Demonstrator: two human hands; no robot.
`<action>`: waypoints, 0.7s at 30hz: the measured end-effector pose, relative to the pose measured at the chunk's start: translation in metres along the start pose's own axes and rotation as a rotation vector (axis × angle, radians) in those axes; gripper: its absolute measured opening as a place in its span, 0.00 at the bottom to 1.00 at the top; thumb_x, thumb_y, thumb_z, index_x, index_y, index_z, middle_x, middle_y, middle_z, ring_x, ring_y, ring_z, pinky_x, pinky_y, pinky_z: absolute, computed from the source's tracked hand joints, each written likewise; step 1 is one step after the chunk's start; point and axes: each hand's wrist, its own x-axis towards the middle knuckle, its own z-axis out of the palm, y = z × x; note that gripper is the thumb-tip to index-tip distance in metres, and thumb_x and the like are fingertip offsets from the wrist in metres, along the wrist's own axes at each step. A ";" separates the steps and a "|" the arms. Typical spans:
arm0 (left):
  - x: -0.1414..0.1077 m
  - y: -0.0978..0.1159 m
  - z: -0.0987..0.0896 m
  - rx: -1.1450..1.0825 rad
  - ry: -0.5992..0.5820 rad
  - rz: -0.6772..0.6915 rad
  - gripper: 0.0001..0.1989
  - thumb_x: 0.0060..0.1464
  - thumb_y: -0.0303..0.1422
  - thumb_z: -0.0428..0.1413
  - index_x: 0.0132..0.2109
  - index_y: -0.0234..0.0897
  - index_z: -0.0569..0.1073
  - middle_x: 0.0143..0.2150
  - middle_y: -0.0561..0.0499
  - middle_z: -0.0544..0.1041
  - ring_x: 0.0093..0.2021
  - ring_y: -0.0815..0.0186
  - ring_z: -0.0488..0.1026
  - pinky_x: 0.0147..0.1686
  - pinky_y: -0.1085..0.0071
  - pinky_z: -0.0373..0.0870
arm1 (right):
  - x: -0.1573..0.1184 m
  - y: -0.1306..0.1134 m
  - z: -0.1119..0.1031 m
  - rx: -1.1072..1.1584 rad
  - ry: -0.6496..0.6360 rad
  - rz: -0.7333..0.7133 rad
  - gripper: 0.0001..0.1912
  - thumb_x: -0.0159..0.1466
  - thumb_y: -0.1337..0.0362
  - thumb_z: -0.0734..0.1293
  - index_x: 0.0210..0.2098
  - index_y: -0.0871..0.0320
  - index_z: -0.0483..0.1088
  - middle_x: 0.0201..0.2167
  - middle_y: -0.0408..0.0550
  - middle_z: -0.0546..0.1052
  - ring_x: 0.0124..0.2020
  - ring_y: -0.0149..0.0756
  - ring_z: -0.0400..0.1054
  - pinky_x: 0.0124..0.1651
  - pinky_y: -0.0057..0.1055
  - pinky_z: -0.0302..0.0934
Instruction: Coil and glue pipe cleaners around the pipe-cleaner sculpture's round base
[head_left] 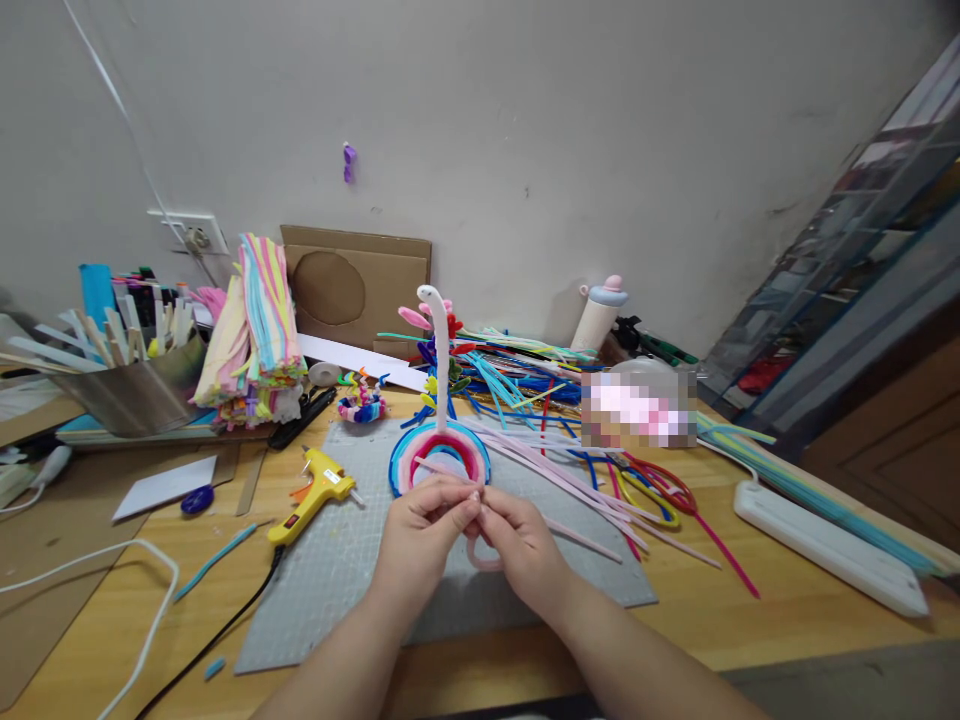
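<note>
My left hand (429,530) and my right hand (521,535) meet fingertip to fingertip over the grey cutting mat (300,600). Both pinch a pale pink pipe cleaner (484,562), which curves in a loop below the fingers. Just behind them lies a round coil (401,462) of blue, white and pink rings, partly hidden by my hands. A white stem (441,360) stands upright at the coil's back edge, with colourful looped petals behind it. Long pale pink pipe cleaners (570,475) lie to the right of the coil.
A yellow glue gun (319,495) lies left of my hands, its black cord running forward. Further left stand a metal container (139,390) of sticks and bundled pastel pipe cleaners (266,310). At the right are a white bottle (598,318) and a white power strip (829,550).
</note>
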 end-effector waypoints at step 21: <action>0.033 0.019 -0.049 -0.516 0.391 -0.096 0.04 0.48 0.24 0.62 0.32 0.32 0.73 0.22 0.58 0.70 0.18 0.78 0.65 0.15 0.86 0.60 | 0.013 -0.010 -0.028 0.559 0.051 0.324 0.11 0.58 0.62 0.65 0.41 0.57 0.68 0.32 0.44 0.74 0.38 0.35 0.67 0.47 0.32 0.56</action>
